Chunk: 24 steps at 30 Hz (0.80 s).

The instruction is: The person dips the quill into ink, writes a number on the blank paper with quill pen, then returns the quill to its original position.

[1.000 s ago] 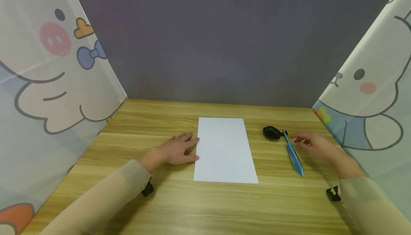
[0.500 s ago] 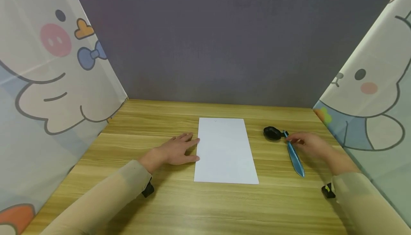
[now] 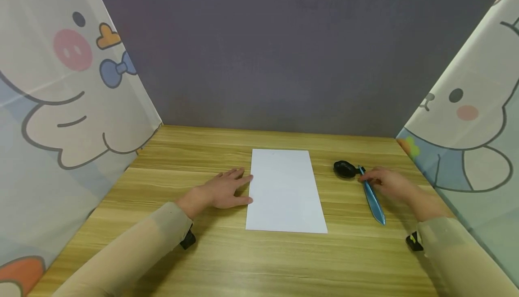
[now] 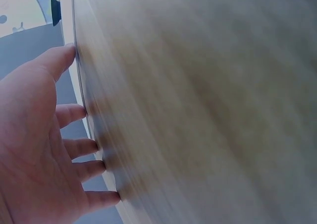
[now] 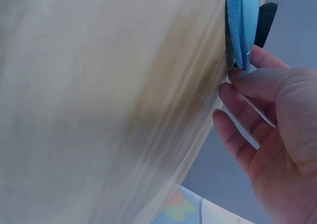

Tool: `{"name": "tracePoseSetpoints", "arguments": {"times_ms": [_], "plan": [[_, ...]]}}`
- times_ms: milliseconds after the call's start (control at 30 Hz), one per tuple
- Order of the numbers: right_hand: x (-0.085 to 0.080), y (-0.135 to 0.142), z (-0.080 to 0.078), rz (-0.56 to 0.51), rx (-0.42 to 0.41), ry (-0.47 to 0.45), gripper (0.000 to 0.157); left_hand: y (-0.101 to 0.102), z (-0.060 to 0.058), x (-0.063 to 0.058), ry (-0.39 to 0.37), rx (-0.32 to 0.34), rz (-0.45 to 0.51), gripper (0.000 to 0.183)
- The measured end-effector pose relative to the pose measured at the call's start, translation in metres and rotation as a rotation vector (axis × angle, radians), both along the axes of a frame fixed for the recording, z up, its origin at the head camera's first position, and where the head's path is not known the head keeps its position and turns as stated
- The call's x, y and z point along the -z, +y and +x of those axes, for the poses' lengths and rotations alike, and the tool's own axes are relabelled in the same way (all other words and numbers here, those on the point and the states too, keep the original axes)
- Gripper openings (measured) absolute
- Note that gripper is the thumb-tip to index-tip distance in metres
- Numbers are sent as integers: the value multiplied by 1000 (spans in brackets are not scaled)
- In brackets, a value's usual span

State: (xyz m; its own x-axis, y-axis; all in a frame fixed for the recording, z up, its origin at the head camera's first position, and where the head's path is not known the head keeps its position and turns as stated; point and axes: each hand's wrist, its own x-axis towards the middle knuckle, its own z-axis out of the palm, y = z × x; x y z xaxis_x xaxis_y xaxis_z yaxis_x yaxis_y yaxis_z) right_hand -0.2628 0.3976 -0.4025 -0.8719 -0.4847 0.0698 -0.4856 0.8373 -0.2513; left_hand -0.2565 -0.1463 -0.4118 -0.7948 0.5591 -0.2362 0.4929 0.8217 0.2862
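A blue feather-shaped pen (image 3: 374, 203) lies slanted on the right of the table, its thin end over the stub of a black oval stand (image 3: 344, 169). My right hand (image 3: 389, 184) pinches the pen near that thin end. Up close in the right wrist view, thumb and forefinger meet at the end of the blue pen (image 5: 243, 21), the other fingers loosely bent. On the left, my left hand (image 3: 227, 191) rests palm down with spread fingers, thumb and forefinger tips at the left edge of a blank white sheet of paper (image 3: 285, 191).
The wood-grain table (image 3: 259, 265) ends at a dark grey wall (image 3: 259, 53) behind. Cartoon-printed cloths stand at the left (image 3: 81, 107) and right (image 3: 478, 143) sides. Each wrist carries a small black device below its sleeve.
My right hand has moved slightly left onto the pen, its fingers closing round the thin end. The left hand, the paper and the black stand stay in place.
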Motion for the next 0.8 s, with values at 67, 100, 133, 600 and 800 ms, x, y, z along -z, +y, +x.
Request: {"name": "tracePoseSetpoints", "arguments": {"times_ms": [67,100,133,600,800], "plan": [[-1,-1,0,1,-1,-10,33,0,0,0,-1,0,-3,84],[-1,-1,0,2,0,-13,33,0,1,0,-3,0,-4,84],[-1,-1,0,4,0,-14,33,0,1,-1,-3,1,-6,83],[3,1,-1,28,-99,170,33,0,1,0,2,5,-9,83],[5,8,-1,46,-218,458,40,0,1,-2,3,4,-9,83]]}}
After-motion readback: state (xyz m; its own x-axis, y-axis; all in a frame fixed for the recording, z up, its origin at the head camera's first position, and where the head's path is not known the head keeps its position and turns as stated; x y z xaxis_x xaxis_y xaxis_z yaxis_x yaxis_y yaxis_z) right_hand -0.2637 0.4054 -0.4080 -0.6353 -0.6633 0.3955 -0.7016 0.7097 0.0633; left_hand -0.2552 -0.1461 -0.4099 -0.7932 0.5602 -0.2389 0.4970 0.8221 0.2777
